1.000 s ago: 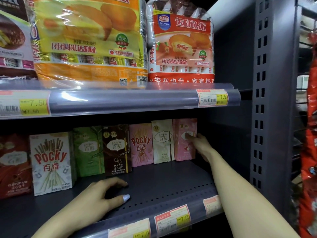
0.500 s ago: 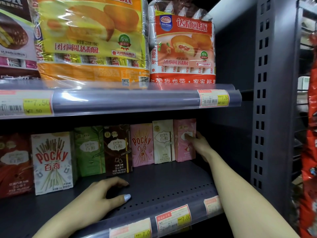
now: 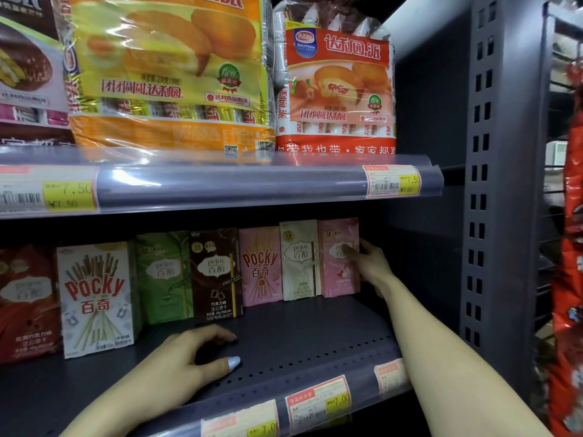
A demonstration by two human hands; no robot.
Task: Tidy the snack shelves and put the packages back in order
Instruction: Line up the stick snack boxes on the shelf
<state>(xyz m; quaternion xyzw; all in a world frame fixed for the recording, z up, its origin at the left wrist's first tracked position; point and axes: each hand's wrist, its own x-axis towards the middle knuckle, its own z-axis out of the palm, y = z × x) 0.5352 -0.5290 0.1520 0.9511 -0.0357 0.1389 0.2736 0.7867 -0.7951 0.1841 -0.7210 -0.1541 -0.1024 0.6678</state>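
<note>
Our left hand point(image 3: 176, 364) rests on the dark grey metal lower shelf point(image 3: 303, 339), fingers loosely curled, holding nothing. Just beyond its fingertips stands the dark brown chocolate Pejoy box point(image 3: 216, 274), with the white Pocky box point(image 3: 96, 298) to that hand's left. Farther back, our right hand point(image 3: 370, 266) grips the pale pink Pejoy box point(image 3: 337, 272) at the row's right end, thumb on its front, fingers round its side. Left of that hand stand the cream Pejoy box point(image 3: 299, 260) and the pink Pocky box point(image 3: 260, 266).
</note>
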